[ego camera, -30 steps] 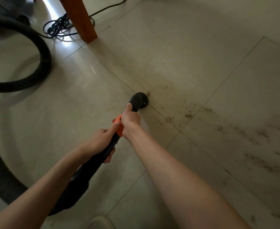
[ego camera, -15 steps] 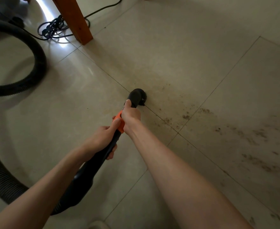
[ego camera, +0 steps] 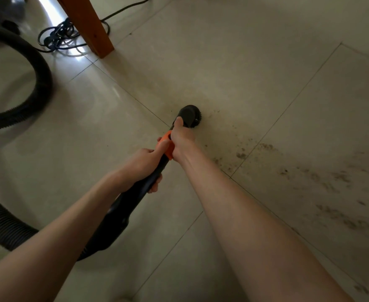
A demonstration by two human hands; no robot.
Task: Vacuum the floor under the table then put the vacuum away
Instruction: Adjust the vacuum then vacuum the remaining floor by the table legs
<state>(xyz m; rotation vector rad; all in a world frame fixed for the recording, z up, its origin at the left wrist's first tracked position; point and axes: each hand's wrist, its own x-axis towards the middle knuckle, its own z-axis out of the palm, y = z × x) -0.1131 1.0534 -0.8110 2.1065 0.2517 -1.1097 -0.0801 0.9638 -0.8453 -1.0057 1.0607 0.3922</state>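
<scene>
- I'm gripping the black vacuum wand (ego camera: 155, 177) with 2 hands: left hand (ego camera: 143, 165) wrapping it behind the orange collar (ego camera: 165, 144), right hand (ego camera: 182, 141) clamping ahead.
- Just beyond my right hand, the round brush head (ego camera: 190, 116) is touching the tile floor (ego camera: 222, 73), dirt specks (ego camera: 242, 154) lying to its right.

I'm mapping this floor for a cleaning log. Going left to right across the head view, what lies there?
Black hose → coiled power cord → wooden table leg → round brush nozzle → scattered dirt.
</scene>
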